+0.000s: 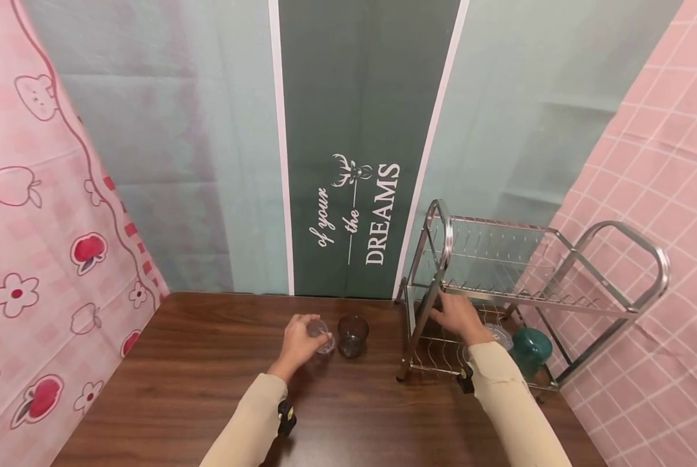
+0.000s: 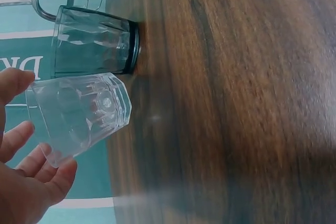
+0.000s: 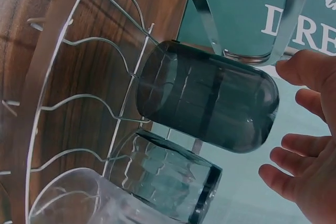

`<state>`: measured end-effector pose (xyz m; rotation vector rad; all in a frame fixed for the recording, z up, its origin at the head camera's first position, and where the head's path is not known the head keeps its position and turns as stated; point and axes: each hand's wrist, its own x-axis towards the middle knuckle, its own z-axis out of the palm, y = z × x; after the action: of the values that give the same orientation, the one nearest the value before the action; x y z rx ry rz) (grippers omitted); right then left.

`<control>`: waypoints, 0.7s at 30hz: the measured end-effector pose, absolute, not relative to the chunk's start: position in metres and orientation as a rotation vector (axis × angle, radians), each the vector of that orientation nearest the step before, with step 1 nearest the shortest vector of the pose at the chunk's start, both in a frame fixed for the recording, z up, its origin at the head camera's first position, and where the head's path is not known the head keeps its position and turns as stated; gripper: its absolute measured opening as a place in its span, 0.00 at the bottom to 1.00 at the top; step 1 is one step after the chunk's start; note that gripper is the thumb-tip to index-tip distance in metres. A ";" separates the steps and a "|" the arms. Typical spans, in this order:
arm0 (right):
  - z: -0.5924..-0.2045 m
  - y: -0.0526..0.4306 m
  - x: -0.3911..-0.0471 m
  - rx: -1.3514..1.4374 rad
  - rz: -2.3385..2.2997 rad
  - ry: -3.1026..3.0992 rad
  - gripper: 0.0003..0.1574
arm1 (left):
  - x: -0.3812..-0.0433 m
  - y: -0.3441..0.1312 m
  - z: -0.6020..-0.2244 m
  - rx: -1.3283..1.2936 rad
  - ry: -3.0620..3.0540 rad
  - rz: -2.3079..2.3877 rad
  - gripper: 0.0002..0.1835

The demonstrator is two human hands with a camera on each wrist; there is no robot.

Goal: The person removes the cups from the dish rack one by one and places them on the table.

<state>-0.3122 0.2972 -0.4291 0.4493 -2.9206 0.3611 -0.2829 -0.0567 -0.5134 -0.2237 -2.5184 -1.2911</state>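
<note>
My left hand [image 1: 298, 340] holds a clear faceted cup [image 2: 79, 114] by its rim, thumb and fingers on either side. The cup is tilted, beside a smoky dark glass [image 2: 92, 43] that stands upright on the table. My right hand [image 1: 461, 318] reaches into the lower tier of a metal dish rack [image 1: 488, 295]. In the right wrist view its fingers are spread at the base end of an upside-down dark glass [image 3: 207, 98], with a gap showing. Beside that are a fluted glass [image 3: 168, 177] and a clear plastic cup [image 3: 79, 198].
A teal cup [image 1: 531, 350] sits at the right end of the rack's lower tier. The rack's upper tier [image 1: 494, 259] and its posts stand above and around my right hand. Brown wooden table [image 1: 208, 363] lies under everything, with hanging cloths behind and at both sides.
</note>
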 end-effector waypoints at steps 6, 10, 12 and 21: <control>-0.435 0.296 -0.321 0.422 0.351 -2.925 0.32 | -0.285 -0.048 -0.517 -0.195 -2.543 -1.293 0.24; -0.438 0.297 -0.324 0.402 0.321 -2.937 0.28 | -0.286 -0.043 -0.519 -0.188 -2.561 -1.288 0.24; -0.438 0.297 -0.325 0.387 0.317 -2.940 0.27 | -0.287 -0.042 -0.520 -0.194 -2.563 -1.285 0.23; -0.441 0.296 -0.329 0.335 0.440 -2.982 0.21 | -0.288 -0.038 -0.525 -0.237 -2.534 -1.245 0.23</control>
<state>-0.3294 0.2962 -0.4407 0.3351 -2.9822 0.4402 -0.2883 -0.0383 -0.5251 -0.2366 -2.5336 -1.2448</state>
